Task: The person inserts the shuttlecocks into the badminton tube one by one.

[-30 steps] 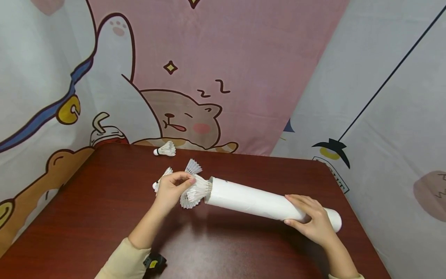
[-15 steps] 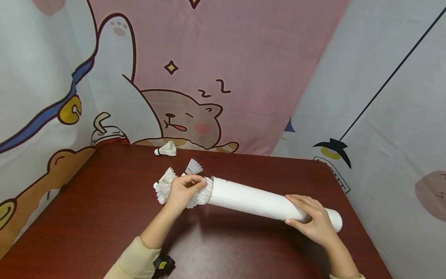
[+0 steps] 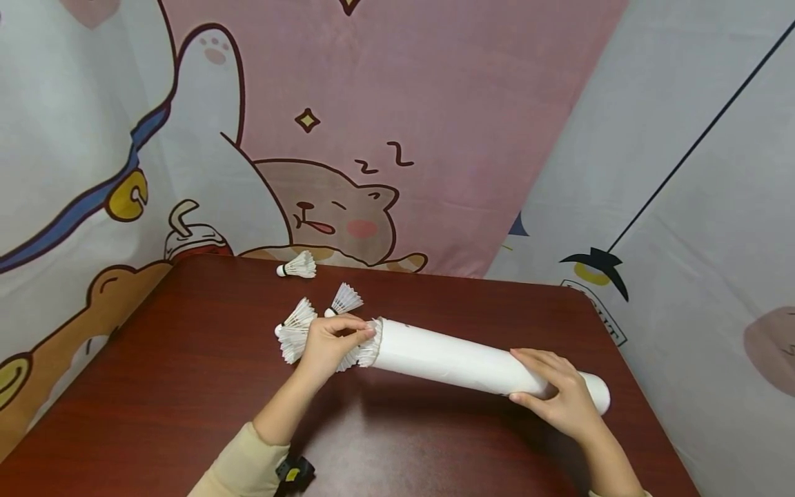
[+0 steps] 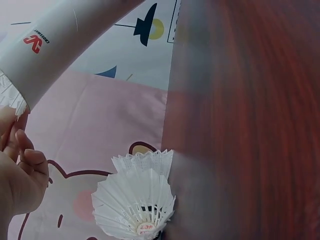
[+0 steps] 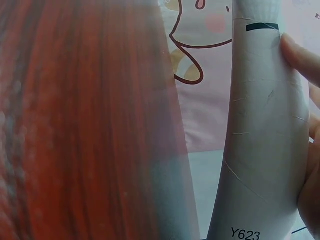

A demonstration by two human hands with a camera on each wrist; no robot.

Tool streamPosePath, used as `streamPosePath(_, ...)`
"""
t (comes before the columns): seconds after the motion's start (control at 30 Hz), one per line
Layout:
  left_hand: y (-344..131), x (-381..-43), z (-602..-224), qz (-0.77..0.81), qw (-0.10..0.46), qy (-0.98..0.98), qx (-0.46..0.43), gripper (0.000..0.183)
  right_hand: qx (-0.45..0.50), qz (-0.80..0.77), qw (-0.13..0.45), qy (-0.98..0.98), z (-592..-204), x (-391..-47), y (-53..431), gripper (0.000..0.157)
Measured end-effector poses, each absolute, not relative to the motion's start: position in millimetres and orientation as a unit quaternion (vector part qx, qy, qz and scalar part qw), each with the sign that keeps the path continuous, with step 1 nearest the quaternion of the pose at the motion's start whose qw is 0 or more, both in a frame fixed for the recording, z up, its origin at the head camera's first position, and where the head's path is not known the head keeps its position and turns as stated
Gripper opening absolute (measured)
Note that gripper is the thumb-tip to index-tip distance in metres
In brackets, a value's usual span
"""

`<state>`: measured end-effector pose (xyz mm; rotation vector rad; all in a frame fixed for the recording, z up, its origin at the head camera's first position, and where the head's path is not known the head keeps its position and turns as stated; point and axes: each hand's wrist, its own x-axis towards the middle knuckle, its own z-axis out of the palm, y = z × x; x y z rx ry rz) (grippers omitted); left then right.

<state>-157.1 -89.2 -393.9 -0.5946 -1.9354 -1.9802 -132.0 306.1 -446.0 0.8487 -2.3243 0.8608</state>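
Observation:
A long white shuttlecock tube (image 3: 447, 355) lies slanted over the table, its left end raised. My right hand (image 3: 559, 395) grips it near its right end, the thumb on the near side and the fingers over the top. At the left mouth, my left hand (image 3: 329, 346) pinches the feather skirt of a white shuttlecock (image 3: 370, 351). Only the skirt's outer edge shows; the rest is inside the tube. In the left wrist view, the fingertips are right at the feathers (image 4: 11, 95) in the mouth. The right wrist view shows the tube's side (image 5: 265, 130) under my right thumb.
Several shuttlecocks lie on the dark red table (image 3: 186, 386): one at the back edge (image 3: 298, 264), one behind my left hand (image 3: 346, 299), and some left of it (image 3: 297, 324). A cartoon-printed cloth (image 3: 472, 138) hangs right behind the table.
My left hand has moved right, pushing the shuttlecock further into the tube's mouth. This uncovered more of the shuttlecocks to its left. My right hand and the tube stay nearly in place.

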Motion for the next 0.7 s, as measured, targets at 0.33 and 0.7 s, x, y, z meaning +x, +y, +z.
streamPosePath(0.33, -85.3, -154.4, -391.7, -0.667, 0.162, -0.688, -0.235, 0.007, 0.291, 0.323, 0.233, -0.87, -446.7, -130.5, 307.5, 0.073)
streamPosePath(0.7, -81.6, -149.5, -390.3, -0.61, 0.154, -0.734, -0.256, 0.008, 0.329, 0.32, 0.273, -0.846, -446.5, -133.3, 307.7, 0.073)
